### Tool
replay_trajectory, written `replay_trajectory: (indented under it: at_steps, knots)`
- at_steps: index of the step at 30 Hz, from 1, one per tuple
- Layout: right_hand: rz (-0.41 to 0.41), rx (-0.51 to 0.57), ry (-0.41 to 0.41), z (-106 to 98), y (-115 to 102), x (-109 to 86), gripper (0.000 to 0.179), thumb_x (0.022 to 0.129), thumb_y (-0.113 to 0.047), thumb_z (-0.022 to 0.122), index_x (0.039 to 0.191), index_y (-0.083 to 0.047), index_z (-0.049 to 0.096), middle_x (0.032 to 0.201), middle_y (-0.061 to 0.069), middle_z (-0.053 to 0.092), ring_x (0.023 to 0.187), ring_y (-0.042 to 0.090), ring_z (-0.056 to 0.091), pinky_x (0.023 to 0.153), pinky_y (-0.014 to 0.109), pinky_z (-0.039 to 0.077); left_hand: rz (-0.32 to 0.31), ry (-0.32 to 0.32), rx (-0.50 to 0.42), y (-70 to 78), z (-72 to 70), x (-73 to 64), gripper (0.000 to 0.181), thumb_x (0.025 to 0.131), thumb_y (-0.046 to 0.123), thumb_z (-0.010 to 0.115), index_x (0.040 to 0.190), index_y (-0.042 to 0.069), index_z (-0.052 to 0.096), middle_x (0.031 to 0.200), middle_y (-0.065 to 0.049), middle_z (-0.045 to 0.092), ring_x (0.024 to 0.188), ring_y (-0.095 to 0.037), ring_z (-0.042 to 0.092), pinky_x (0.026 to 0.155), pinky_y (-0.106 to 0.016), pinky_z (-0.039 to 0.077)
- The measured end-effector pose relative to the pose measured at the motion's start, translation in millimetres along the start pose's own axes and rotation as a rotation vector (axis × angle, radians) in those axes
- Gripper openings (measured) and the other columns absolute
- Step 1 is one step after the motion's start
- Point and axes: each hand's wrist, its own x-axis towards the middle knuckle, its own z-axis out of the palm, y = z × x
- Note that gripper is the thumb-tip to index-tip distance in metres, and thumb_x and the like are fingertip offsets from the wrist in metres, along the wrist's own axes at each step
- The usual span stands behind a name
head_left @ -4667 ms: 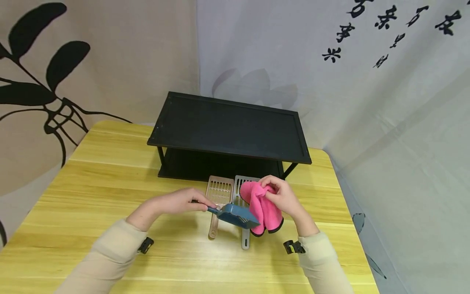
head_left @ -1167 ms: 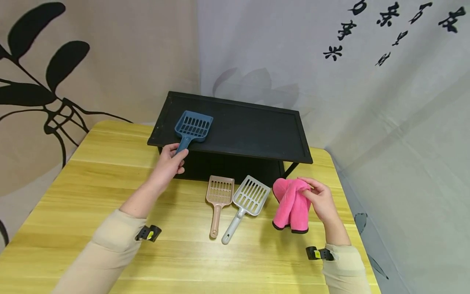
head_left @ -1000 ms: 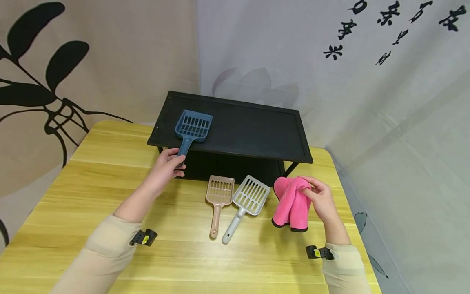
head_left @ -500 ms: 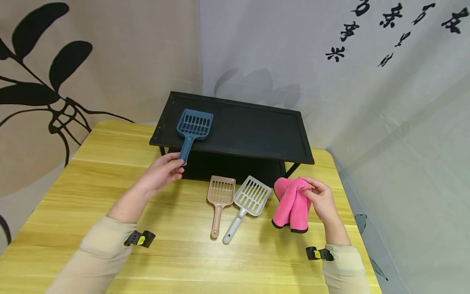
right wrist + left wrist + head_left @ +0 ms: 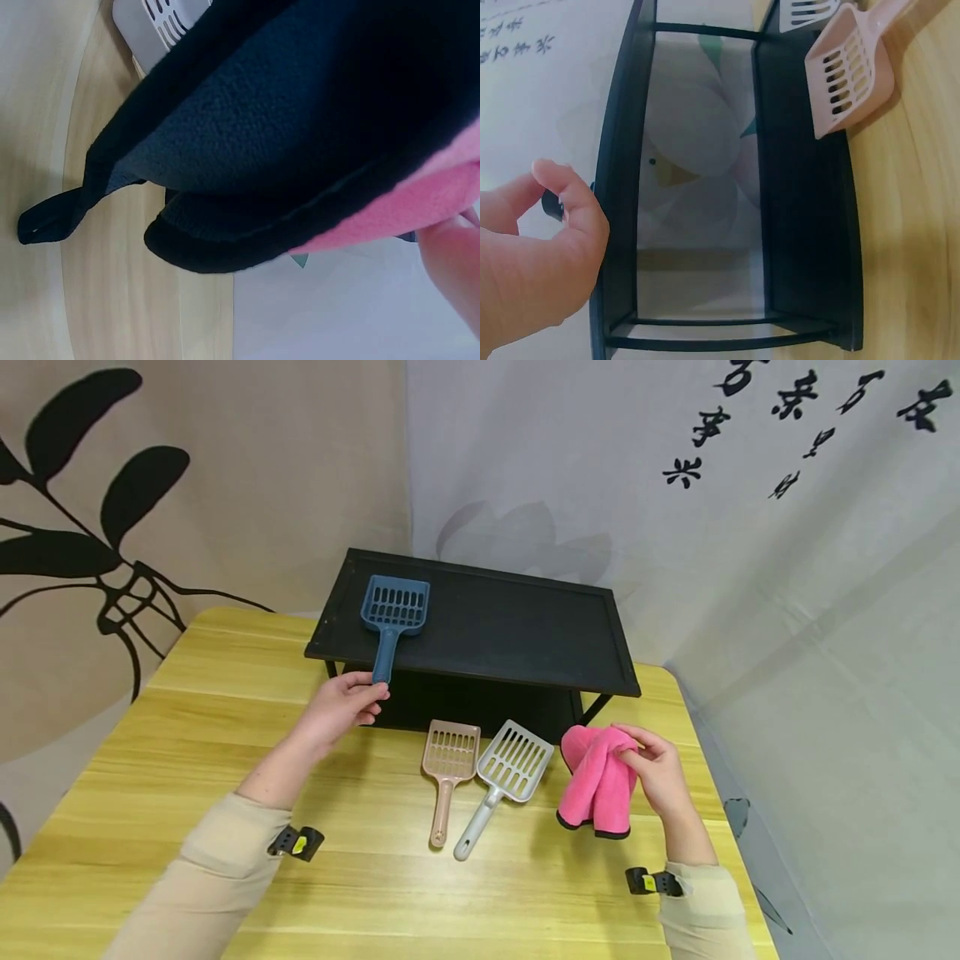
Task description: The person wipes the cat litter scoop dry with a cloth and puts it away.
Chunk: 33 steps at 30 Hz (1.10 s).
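Note:
A blue slotted litter scoop (image 5: 395,604) is at the left of the black rack's top shelf (image 5: 517,631), its handle jutting past the front edge. My left hand (image 5: 339,710) pinches the end of that handle between thumb and fingers. In the left wrist view, thumb and finger close on the dark handle end (image 5: 553,204). On the right, my right hand (image 5: 660,768) grips a bunched pink cloth (image 5: 597,781) with black edging, held over the table. The cloth's dark underside (image 5: 247,135) fills much of the right wrist view and hides most of that hand.
A pinkish-beige litter scoop (image 5: 450,760) and a light grey one (image 5: 513,764) lie side by side on the wooden table (image 5: 420,910), in front of the rack's lower shelf (image 5: 457,697). Printed fabric (image 5: 517,468) hangs behind the rack.
The blue scoop has gone from above the table to the top shelf, and lately its handle has swung straighter. The cloth has moved right with my right hand; the grey scoop has turned.

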Motion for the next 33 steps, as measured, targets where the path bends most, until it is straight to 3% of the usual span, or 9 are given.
replay_trajectory:
  at_steps: [4,8,14,18,28,33]
  knots:
    - [0.000,-0.006,-0.001,0,0,-0.3,0.043,0.088,0.008,0.053,0.100,-0.030,0.069,0.098,-0.014,0.067,0.080,0.001,0.066,0.071,0.016,0.053,-0.027,0.018,0.085,1.4,2.2,4.3,0.041,0.098,0.028,0.048,0.118,-0.007,0.051,0.079,0.011,0.058,0.065,-0.002,0.050,0.062,-0.013,0.047]
    - [-0.001,0.004,-0.004,0,0,-0.7,0.043,0.088,0.009,0.053,0.101,-0.029,0.069,0.097,-0.014,0.067,0.080,0.001,0.066,0.071,0.016,0.053,-0.044,0.035,0.149,2.7,3.7,10.1,0.043,0.098,0.032,0.048,0.120,-0.003,0.055,0.080,0.011,0.060,0.064,-0.003,0.050,0.060,-0.013,0.047]
    - [0.001,0.012,-0.007,0,2,-1.8,0.046,0.088,0.011,0.052,0.101,-0.030,0.069,0.098,-0.014,0.067,0.081,0.001,0.066,0.072,0.016,0.053,-0.059,0.053,0.160,4.0,5.6,17.8,0.046,0.098,0.038,0.045,0.118,-0.002,0.057,0.083,0.008,0.062,0.062,-0.003,0.049,0.058,-0.013,0.045]
    - [0.007,0.000,-0.002,0,3,-2.2,0.045,0.088,0.009,0.052,0.101,-0.030,0.069,0.099,-0.014,0.067,0.082,0.001,0.066,0.072,0.016,0.053,-0.083,0.038,0.088,6.6,6.9,20.9,0.045,0.099,0.035,0.042,0.121,-0.002,0.055,0.076,0.013,0.060,0.060,-0.001,0.048,0.057,-0.012,0.044]
    - [0.010,-0.010,0.006,-2,4,-3.8,0.043,0.088,0.008,0.054,0.101,-0.030,0.069,0.098,-0.014,0.067,0.082,0.001,0.066,0.072,0.016,0.053,-0.120,-0.092,-0.258,12.8,2.9,16.5,0.046,0.103,0.021,0.032,0.141,-0.004,0.033,0.080,0.014,0.065,0.060,0.002,0.050,0.056,-0.010,0.044]
    - [0.011,-0.013,0.009,-2,3,-4.8,0.042,0.088,0.008,0.054,0.100,-0.030,0.069,0.098,-0.014,0.067,0.082,0.001,0.065,0.073,0.016,0.053,-0.096,-0.157,-0.298,9.9,0.8,12.2,0.048,0.103,0.019,0.033,0.144,-0.005,0.027,0.085,0.014,0.066,0.065,0.001,0.054,0.060,-0.011,0.046]
